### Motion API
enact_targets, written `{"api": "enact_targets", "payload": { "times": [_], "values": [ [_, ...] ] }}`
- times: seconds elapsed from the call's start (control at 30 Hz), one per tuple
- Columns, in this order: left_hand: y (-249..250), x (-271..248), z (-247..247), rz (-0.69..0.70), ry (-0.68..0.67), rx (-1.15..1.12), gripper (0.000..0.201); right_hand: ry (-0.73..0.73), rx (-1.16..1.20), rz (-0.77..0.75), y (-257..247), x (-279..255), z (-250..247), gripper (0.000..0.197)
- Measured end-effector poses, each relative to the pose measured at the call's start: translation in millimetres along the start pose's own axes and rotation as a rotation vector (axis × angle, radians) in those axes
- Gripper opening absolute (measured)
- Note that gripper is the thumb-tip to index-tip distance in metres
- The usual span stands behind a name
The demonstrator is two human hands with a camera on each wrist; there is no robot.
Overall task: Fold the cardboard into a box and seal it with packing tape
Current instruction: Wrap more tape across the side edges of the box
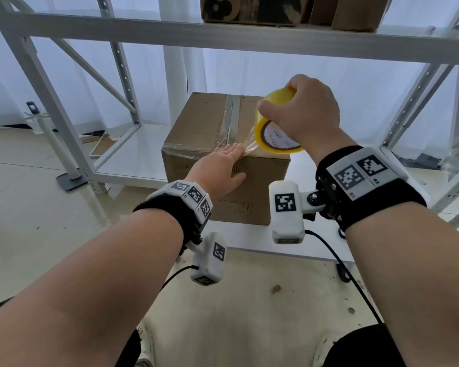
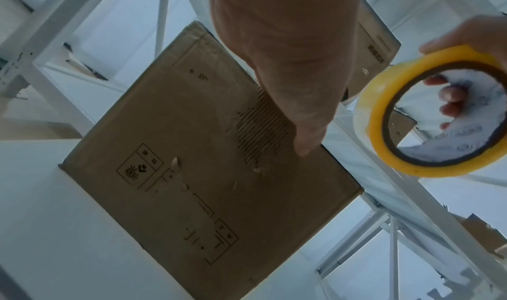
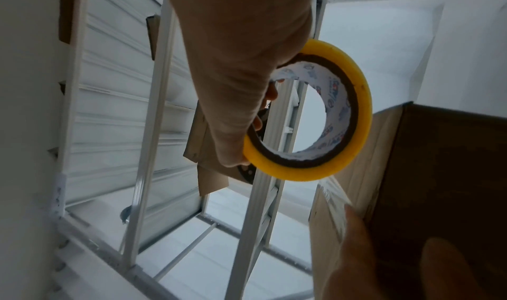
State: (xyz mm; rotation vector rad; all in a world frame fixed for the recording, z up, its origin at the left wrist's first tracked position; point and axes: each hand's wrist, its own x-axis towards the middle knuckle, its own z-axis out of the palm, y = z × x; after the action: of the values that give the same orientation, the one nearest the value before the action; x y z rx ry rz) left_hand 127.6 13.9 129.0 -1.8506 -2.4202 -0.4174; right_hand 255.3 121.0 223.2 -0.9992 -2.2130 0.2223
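A closed brown cardboard box stands on a low white shelf, with clear tape running down its top seam. My left hand lies flat with straight fingers on the box's near top edge, pressing the tape down; its thumb rests on the front face. My right hand grips a yellow roll of packing tape just above the box's right near corner, fingers through the core. A stretched strip of clear tape runs from the roll to the box under my left fingers.
The box sits on the bottom board of a white metal rack. Other cardboard boxes stand on the shelf above. A white stand with a grey base is on the floor at left. Wrist camera cables hang below my arms.
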Motion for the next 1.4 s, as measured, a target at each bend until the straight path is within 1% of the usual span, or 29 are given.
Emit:
{"api": "enact_targets", "payload": {
  "times": [0.07, 0.13, 0.23, 0.3, 0.43, 0.53, 0.63, 0.73, 0.83, 0.9, 1.03, 1.1, 1.17, 1.2, 1.23, 1.33, 1.4],
  "values": [
    [0.9, 1.3, -1.3, -0.005, -0.011, 0.010, 0.067, -0.014, -0.020, 0.026, 10.5, -0.2, -2.5, 0.050],
    [2.9, 3.0, -1.6, 0.001, -0.018, 0.037, 0.066, -0.056, -0.025, 0.091, 26.8, -2.2, -3.4, 0.044],
    [5.5, 4.7, -0.3, -0.001, -0.033, 0.081, 0.067, -0.104, -0.029, 0.136, 38.4, -6.8, -0.3, 0.049],
    [9.3, 6.6, 0.6, -0.020, -0.040, 0.106, 0.068, -0.102, -0.038, 0.130, 39.7, -7.3, 0.6, 0.051],
    [27.5, 14.5, 2.7, -0.087, -0.081, 0.207, 0.070, -0.114, -0.059, 0.118, 37.6, -5.7, 0.6, 0.047],
    [41.3, 22.8, 4.0, -0.133, -0.148, 0.269, 0.074, -0.124, -0.144, 0.059, 30.5, -6.4, 4.8, 0.054],
    [43.5, 27.3, 1.2, -0.141, -0.173, 0.297, 0.073, -0.118, -0.211, 0.016, 26.3, -6.6, 8.0, 0.061],
    [31.6, 25.0, -4.5, -0.079, -0.139, 0.302, 0.063, -0.120, -0.238, 0.027, 23.5, -7.5, 7.8, 0.060],
    [6.1, 13.9, -10.7, -0.048, -0.097, 0.227, 0.061, -0.125, -0.246, 0.035, 21.3, -9.3, 7.0, 0.060],
    [-16.5, 2.1, -13.9, -0.088, -0.078, 0.206, 0.063, -0.129, -0.239, 0.040, 20.8, -9.7, 6.0, 0.060],
    [-55.6, -14.5, -16.6, -0.213, -0.028, 0.213, 0.068, -0.121, -0.211, 0.054, 23.1, -10.3, 3.9, 0.057],
    [-59.4, -15.1, -14.6, -0.268, -0.029, 0.225, 0.075, -0.110, -0.196, 0.060, 25.3, -11.0, 3.4, 0.057],
    [-51.7, -12.8, -12.9, -0.315, -0.036, 0.240, 0.082, -0.104, -0.191, 0.061, 26.9, -11.5, 3.2, 0.058],
    [-45.3, -10.6, -11.5, -0.314, -0.040, 0.239, 0.084, -0.102, -0.191, 0.061, 27.7, -11.6, 3.3, 0.059],
    [-36.4, -7.6, -9.9, -0.278, -0.049, 0.239, 0.083, -0.101, -0.191, 0.060, 28.6, -11.5, 3.7, 0.060],
    [-6.0, 4.2, -1.0, -0.087, -0.074, 0.243, 0.079, -0.097, -0.194, 0.055, 30.2, -10.5, 4.5, 0.061],
    [10.0, 14.8, 4.1, -0.048, -0.055, 0.203, 0.078, -0.097, -0.199, 0.053, 32.9, -9.1, 5.4, 0.063]
  ]
}}
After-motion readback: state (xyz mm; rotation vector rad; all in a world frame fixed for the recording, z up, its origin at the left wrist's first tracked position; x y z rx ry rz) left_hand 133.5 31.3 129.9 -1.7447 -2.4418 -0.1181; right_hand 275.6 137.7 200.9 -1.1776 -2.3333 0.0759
